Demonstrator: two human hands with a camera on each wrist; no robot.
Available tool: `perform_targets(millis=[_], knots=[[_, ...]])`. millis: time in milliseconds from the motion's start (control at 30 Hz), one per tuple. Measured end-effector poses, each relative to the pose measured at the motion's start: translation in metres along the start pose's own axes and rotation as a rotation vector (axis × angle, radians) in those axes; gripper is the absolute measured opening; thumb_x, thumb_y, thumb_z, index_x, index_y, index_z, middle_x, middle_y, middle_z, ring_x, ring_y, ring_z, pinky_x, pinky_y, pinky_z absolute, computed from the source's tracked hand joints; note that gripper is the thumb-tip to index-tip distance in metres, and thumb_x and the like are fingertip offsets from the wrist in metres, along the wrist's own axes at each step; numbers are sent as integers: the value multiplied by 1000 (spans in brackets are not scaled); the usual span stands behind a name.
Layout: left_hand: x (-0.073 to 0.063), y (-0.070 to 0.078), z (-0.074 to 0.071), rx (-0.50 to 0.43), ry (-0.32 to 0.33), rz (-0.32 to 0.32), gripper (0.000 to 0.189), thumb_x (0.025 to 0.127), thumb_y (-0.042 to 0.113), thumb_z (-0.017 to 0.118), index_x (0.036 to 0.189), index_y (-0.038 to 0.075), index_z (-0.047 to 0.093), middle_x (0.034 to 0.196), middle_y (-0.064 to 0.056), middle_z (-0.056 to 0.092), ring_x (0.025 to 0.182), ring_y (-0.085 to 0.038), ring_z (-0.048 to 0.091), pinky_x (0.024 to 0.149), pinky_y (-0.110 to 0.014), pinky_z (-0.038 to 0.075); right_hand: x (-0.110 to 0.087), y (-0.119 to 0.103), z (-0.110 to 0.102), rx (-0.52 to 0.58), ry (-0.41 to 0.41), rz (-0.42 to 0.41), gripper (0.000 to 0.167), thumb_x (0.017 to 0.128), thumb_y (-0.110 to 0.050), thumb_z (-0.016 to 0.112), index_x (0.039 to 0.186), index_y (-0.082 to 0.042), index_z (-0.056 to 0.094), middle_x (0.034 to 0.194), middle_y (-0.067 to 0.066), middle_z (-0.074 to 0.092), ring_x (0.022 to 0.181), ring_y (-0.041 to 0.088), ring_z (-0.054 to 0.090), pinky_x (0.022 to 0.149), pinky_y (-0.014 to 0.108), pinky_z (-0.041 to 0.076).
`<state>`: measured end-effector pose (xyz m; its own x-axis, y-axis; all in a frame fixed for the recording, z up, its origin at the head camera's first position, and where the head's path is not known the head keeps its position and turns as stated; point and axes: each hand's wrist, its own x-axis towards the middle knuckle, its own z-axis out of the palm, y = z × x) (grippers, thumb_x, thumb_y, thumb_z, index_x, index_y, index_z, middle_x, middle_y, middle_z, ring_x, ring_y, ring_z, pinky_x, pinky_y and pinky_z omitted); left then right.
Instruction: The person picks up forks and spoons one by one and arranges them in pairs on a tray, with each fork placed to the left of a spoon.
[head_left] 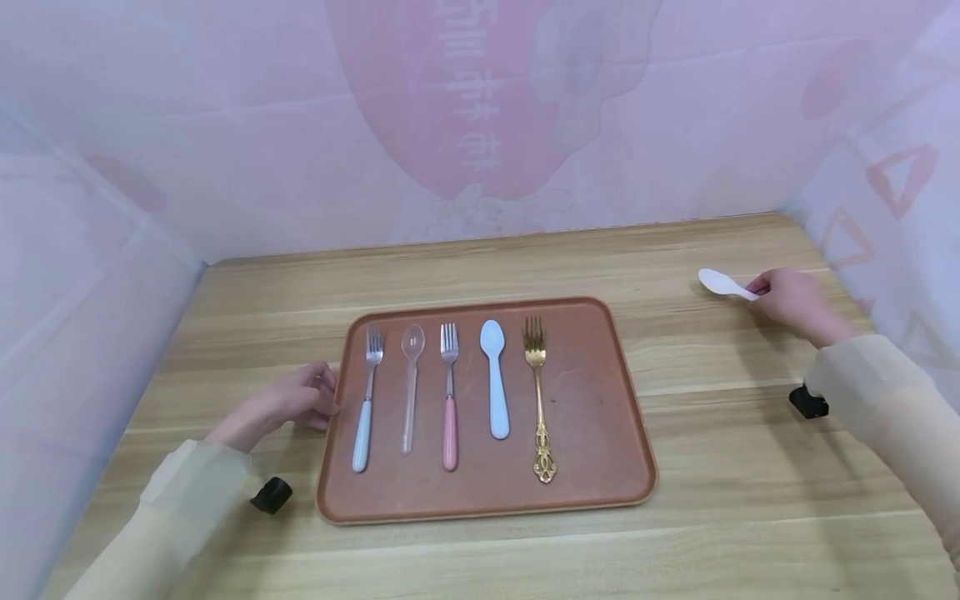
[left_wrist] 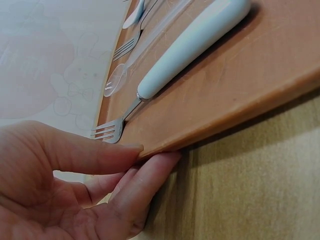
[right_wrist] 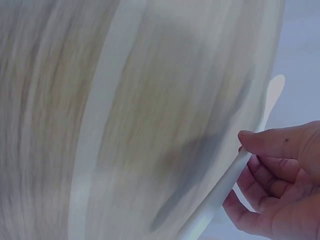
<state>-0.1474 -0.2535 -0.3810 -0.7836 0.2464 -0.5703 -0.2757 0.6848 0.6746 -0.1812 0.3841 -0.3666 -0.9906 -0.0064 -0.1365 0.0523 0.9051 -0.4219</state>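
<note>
My left hand [head_left: 294, 398] pinches the left rim of a brown tray [head_left: 600, 433], thumb on top and fingers underneath in the left wrist view. On the tray lie a fork with a pale blue handle [head_left: 362, 433], a clear plastic spoon [head_left: 410, 392], a fork with a pink handle [head_left: 449, 429], a light blue spoon [head_left: 497, 383] and an ornate gold fork [head_left: 538, 400]. Far to the right, my right hand [head_left: 797, 304] holds a white spoon [head_left: 718, 282] between thumb and fingers. The spoon's shadow falls on the table in the right wrist view, apart from it.
The tray stands on a wood-grain table [head_left: 712, 467]. Pale printed cloth [head_left: 262, 150] closes off the back and both sides. A black wrist-worn piece sits under each sleeve, one by the left arm [head_left: 176, 492] and one by the right.
</note>
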Motion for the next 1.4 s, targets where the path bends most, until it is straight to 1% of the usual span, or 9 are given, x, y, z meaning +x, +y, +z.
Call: perform_targets(millis=[133,333,567,733,867,1067,1233,1400], knots=[[0,-1,0,3,5,-8,33,76,-1,57,103,-5,38,103,-23,47,76,-22,59,67,-32,56,-1,-11,2,5,-18,-19,28,75,-6,55,97,12,59,80,20,62,64,22,49,56,28,37],[1,-2,0,7,7,1,32,76,-1,57,102,-5,39,103,-23,47,77,-23,59,68,-32,56,-2,-22,5,0,-43,-50,29,74,-4,55,97,12,59,79,18,61,65,21,49,57,28,38],[3,-2,0,4,4,10,32,75,-1,57,102,-5,39,102,-23,47,78,-23,59,68,-33,56,-5,-35,7,-42,-17,-136,26,70,-2,59,92,11,62,79,20,63,67,22,53,60,31,40],[4,-1,-1,5,1,7,33,76,0,57,103,-5,40,103,-22,47,78,-22,59,69,-33,56,-8,-48,7,-51,-34,-175,24,70,0,61,91,12,62,78,19,63,71,26,55,63,34,42],[5,-1,-1,2,-2,6,33,76,-1,57,103,-5,39,103,-23,47,78,-22,60,68,-33,56,-11,-59,9,-62,-28,-207,20,71,3,61,90,9,62,78,17,63,73,28,56,66,37,44],[5,0,-1,-6,2,2,32,76,-2,57,102,-5,39,103,-23,47,77,-22,60,68,-33,57,-18,-74,12,-70,-23,-246,17,71,6,61,88,7,63,77,15,64,72,26,57,65,39,45],[4,0,0,-4,3,1,32,75,-2,57,102,-6,39,103,-23,48,78,-22,60,68,-33,57,-25,-82,13,-88,-28,-267,17,71,6,64,89,6,63,75,12,64,71,25,58,65,41,46],[3,0,0,0,0,10,33,76,-2,57,102,-5,38,102,-23,49,77,-21,60,67,-33,57,-31,-92,15,-87,-33,-276,17,71,5,66,89,5,64,74,10,64,70,23,58,63,38,46]])
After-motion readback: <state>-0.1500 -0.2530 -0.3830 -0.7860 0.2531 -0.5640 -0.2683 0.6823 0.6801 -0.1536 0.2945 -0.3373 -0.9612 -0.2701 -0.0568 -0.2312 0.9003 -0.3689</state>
